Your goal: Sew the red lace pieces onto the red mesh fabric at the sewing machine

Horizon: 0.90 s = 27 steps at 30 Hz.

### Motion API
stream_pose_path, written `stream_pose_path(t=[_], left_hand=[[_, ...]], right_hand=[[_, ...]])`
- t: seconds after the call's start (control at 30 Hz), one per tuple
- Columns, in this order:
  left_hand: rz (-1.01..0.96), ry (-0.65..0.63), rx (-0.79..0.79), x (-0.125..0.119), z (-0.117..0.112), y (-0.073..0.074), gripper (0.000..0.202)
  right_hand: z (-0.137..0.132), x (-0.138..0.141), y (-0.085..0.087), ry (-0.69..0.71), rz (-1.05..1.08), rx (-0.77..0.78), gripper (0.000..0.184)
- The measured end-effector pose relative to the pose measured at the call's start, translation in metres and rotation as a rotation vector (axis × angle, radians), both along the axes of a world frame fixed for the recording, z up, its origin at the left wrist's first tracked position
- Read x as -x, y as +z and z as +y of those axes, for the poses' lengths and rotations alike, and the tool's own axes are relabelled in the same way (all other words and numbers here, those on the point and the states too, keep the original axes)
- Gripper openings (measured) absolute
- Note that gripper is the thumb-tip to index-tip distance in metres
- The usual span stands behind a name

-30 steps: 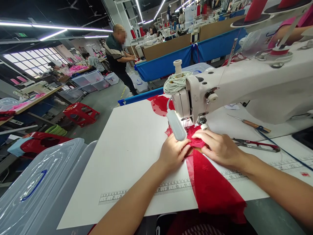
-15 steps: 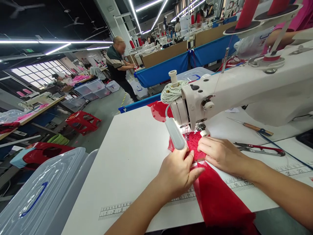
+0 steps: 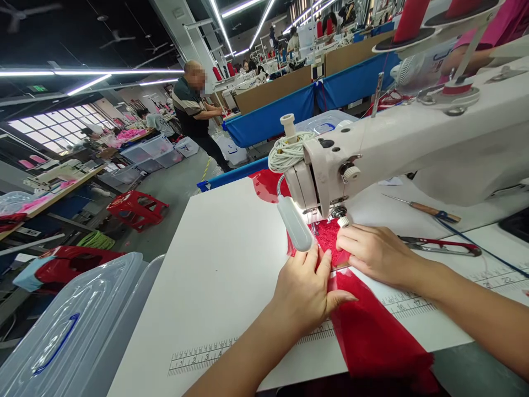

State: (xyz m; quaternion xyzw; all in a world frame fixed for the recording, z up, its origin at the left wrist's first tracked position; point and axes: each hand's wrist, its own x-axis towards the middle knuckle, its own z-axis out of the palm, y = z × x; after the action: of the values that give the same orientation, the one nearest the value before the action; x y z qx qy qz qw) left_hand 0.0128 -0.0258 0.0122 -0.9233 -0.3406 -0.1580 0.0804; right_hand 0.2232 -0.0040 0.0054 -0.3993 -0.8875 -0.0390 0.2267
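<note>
A strip of red fabric (image 3: 372,331) runs from the table's front edge up under the needle of a white sewing machine (image 3: 413,149). My left hand (image 3: 308,289) lies flat on the fabric's left side, fingers stretched toward the needle, just below the machine's small lamp (image 3: 294,223). My right hand (image 3: 374,253) rests on the fabric to the right of the presser foot, fingers curled and pressing the cloth down. More red material (image 3: 268,184) lies behind the machine head.
Red-handled snips (image 3: 444,246) and a wooden-handled tool (image 3: 430,210) lie on the white table (image 3: 223,264) to the right. A clear plastic bin lid (image 3: 61,331) sits at lower left. A person (image 3: 192,107) stands in the aisle beyond, near a red stool (image 3: 136,207).
My left hand has slid back from the needle and flattened on the fabric. My right hand stays by the presser foot. The camera has tilted slightly.
</note>
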Motion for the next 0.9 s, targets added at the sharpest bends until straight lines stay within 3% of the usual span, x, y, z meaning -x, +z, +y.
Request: stream_pose_path(t=[0.7,0.9], left_hand=[[0.093,0.091,-0.077,0.004,0.006,-0.012,0.09],[0.102,0.143,-0.095,0.001,-0.002,-0.007,0.093]], right_hand=[[0.014,0.002,-0.009,-0.076,-0.026,-0.072,0.015],[0.015,0.001,-0.01,-0.078,-0.009,-0.074,0.018]])
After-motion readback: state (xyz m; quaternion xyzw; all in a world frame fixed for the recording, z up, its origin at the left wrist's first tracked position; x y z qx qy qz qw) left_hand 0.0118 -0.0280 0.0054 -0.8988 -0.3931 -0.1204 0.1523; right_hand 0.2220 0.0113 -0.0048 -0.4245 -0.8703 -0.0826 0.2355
